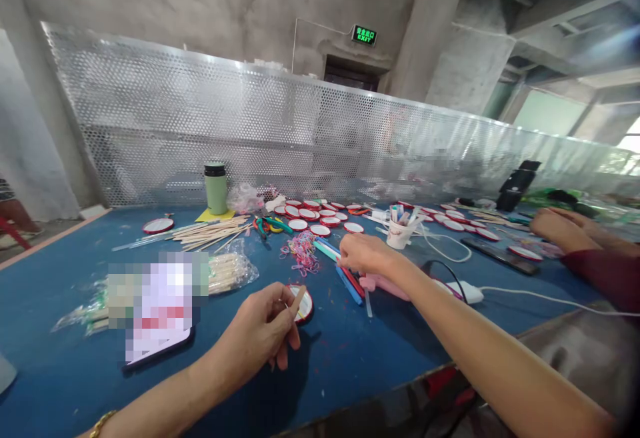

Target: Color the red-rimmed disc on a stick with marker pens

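My left hand (pixel 267 321) is closed on a short flat wooden stick (pixel 299 300), pinched between thumb and fingers and tilted up. Just behind the stick is a small round white disc with a red rim (pixel 307 310), like a little drum; I cannot tell whether my fingers touch it. My right hand (pixel 363 253) reaches forward with its fingers curled down over several markers (pixel 349 286), blue, red and pale green. What its fingertips grip is hidden. Beside the markers lies a pile of pink and purple elastic bands (pixel 302 253).
More red-rimmed discs (pixel 320 215) lie at the back. Wooden sticks (pixel 213 231), bagged sticks (pixel 233 273), pliers (pixel 270 225), a green bottle (pixel 216 188) and a lit phone (pixel 160 311) are to the left. A paper cup (pixel 399 235), white cable and another person's hands (pixel 560 228) are right.
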The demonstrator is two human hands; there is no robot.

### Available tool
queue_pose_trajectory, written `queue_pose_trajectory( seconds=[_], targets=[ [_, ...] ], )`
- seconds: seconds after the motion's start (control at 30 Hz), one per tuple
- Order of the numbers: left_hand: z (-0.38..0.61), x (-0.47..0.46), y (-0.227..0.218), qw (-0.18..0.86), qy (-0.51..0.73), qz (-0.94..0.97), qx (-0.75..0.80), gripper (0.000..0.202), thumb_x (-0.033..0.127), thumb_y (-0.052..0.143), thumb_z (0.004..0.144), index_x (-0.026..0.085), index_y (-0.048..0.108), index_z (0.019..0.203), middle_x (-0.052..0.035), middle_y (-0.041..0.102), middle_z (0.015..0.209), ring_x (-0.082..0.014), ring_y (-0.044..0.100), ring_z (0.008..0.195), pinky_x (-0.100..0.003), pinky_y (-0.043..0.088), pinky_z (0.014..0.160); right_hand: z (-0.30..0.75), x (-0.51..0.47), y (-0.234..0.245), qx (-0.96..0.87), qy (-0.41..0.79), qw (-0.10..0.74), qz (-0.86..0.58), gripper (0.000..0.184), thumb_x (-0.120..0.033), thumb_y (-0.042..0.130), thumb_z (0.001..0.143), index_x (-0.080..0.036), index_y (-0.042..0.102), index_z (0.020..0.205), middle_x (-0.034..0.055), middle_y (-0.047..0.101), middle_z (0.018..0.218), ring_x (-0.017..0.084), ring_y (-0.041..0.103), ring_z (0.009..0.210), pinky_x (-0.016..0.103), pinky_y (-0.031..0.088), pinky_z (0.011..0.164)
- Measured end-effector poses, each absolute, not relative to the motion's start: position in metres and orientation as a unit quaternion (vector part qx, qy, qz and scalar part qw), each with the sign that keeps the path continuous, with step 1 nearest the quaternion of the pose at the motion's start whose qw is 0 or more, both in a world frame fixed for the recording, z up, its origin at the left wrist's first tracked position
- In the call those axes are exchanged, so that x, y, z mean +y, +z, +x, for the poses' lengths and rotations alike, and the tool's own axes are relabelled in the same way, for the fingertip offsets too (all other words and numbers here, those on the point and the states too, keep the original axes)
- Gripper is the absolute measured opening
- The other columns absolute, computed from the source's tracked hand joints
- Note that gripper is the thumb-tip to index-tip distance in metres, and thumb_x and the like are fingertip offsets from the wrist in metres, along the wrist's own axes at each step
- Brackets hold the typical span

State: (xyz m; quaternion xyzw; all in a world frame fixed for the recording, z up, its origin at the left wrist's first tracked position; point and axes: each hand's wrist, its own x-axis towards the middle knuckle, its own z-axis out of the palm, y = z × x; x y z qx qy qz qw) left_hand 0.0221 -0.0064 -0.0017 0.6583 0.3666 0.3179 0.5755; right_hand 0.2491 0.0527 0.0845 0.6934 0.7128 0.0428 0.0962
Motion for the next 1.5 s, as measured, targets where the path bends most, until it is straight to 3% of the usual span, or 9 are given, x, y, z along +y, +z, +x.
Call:
queue_pose_trajectory(
  seconds=[0.17, 0.5, 0.73, 0.87, 1.07, 1.17, 1.27, 1.37, 1.5],
  targets=[
    [0.022, -0.005, -0.002, 0.57, 0.319, 0.665, 0.362, 0.032, 0.05, 0.05, 0.09, 0.018, 0.048, 0.089, 0.0004, 0.066, 0.062, -0.0093, 0.055, 0.038, -0.016, 0.036, 0.037, 0.253, 0.036, 0.061, 0.71, 0.061, 0.067, 0.698, 0.025, -0.03, 0.064, 0.087, -0.013, 0.07, 0.105, 0.0192, 0.071, 0.113, 0.032, 0.066, 0.109, 0.032, 0.046, 0.077],
    [0.022, -0.001, -0.01, 0.562, 0.323, 0.668, 0.366, 0.035, 0.052, 0.046, 0.093, 0.017, 0.05, 0.092, 0.0001, 0.066, 0.062, -0.0095, 0.056, 0.038, -0.017, 0.036, 0.036, 0.27, 0.045, 0.036, 0.701, 0.051, -0.019, 0.711, 0.031, -0.022, 0.062, 0.084, -0.012, 0.059, 0.113, 0.0181, 0.07, 0.11, 0.03, 0.066, 0.106, 0.029, 0.044, 0.074],
    [0.024, 0.0, -0.004, 0.598, 0.342, 0.637, 0.346, 0.031, 0.043, 0.056, 0.088, 0.014, 0.056, 0.099, -0.0045, 0.07, 0.075, -0.0103, 0.065, 0.049, -0.016, 0.041, 0.044, 0.266, 0.018, 0.045, 0.744, -0.086, -0.351, 0.563, 0.023, -0.026, 0.059, 0.084, -0.021, 0.059, 0.107, -0.0042, 0.062, 0.066, 0.013, 0.058, 0.057, 0.024, 0.043, 0.057],
    [0.026, 0.002, -0.005, 0.628, 0.353, 0.602, 0.345, 0.029, 0.041, 0.058, 0.087, 0.014, 0.054, 0.098, -0.0065, 0.07, 0.083, -0.0135, 0.07, 0.056, -0.018, 0.045, 0.048, 0.257, -0.009, 0.042, 0.725, -0.247, -0.456, 0.454, 0.018, -0.037, 0.063, 0.087, -0.02, 0.067, 0.085, -0.0002, 0.064, 0.072, 0.011, 0.054, 0.057, 0.023, 0.042, 0.052],
    [0.029, 0.001, -0.001, 0.621, 0.371, 0.6, 0.343, 0.017, 0.03, 0.054, 0.089, 0.015, 0.05, 0.094, -0.0107, 0.072, 0.09, -0.0174, 0.074, 0.067, -0.022, 0.05, 0.056, 0.249, -0.033, 0.025, 0.623, -0.451, -0.578, 0.272, 0.025, -0.037, 0.072, 0.084, -0.029, 0.062, 0.105, 0.0025, 0.064, 0.095, 0.012, 0.054, 0.062, 0.027, 0.045, 0.054],
    [0.03, -0.003, 0.004, 0.615, 0.37, 0.598, 0.357, 0.017, 0.026, 0.054, 0.089, 0.012, 0.057, 0.097, -0.0127, 0.072, 0.098, -0.0169, 0.074, 0.072, -0.024, 0.054, 0.063, 0.24, -0.037, 0.022, 0.596, -0.464, -0.621, 0.209, 0.039, -0.036, 0.083, 0.075, -0.032, 0.057, 0.105, -0.0032, 0.057, 0.081, 0.012, 0.051, 0.062, 0.027, 0.044, 0.058],
    [0.033, -0.011, 0.006, 0.613, 0.379, 0.576, 0.385, 0.014, 0.023, 0.055, 0.087, 0.013, 0.057, 0.097, -0.0104, 0.073, 0.093, -0.0166, 0.074, 0.069, -0.026, 0.056, 0.064, 0.227, -0.039, 0.016, 0.554, -0.436, -0.673, 0.224, 0.024, -0.045, 0.07, 0.087, -0.025, 0.057, 0.091, -0.0056, 0.048, 0.065, 0.009, 0.043, 0.055, 0.022, 0.036, 0.052],
    [0.046, -0.024, 0.004, 0.619, 0.382, 0.546, 0.416, 0.014, 0.028, 0.054, 0.089, 0.015, 0.053, 0.094, -0.0067, 0.072, 0.08, -0.0172, 0.072, 0.061, -0.024, 0.053, 0.055, 0.219, -0.039, 0.004, 0.523, -0.378, -0.698, 0.31, 0.028, -0.041, 0.06, 0.095, -0.021, 0.053, 0.077, -0.0075, 0.042, 0.053, 0.006, 0.034, 0.045, 0.02, 0.026, 0.044],
    [0.07, -0.042, -0.004, 0.606, 0.445, 0.518, 0.409, 0.021, 0.036, 0.059, 0.086, 0.016, 0.054, 0.084, -0.004, 0.07, 0.074, -0.0159, 0.07, 0.057, -0.023, 0.051, 0.052, 0.22, -0.045, -0.01, 0.537, -0.336, -0.686, 0.358, 0.016, -0.034, 0.061, 0.092, -0.019, 0.063, 0.089, -0.0068, 0.051, 0.052, 0.008, 0.046, 0.043, 0.021, 0.036, 0.044]
  ],
)
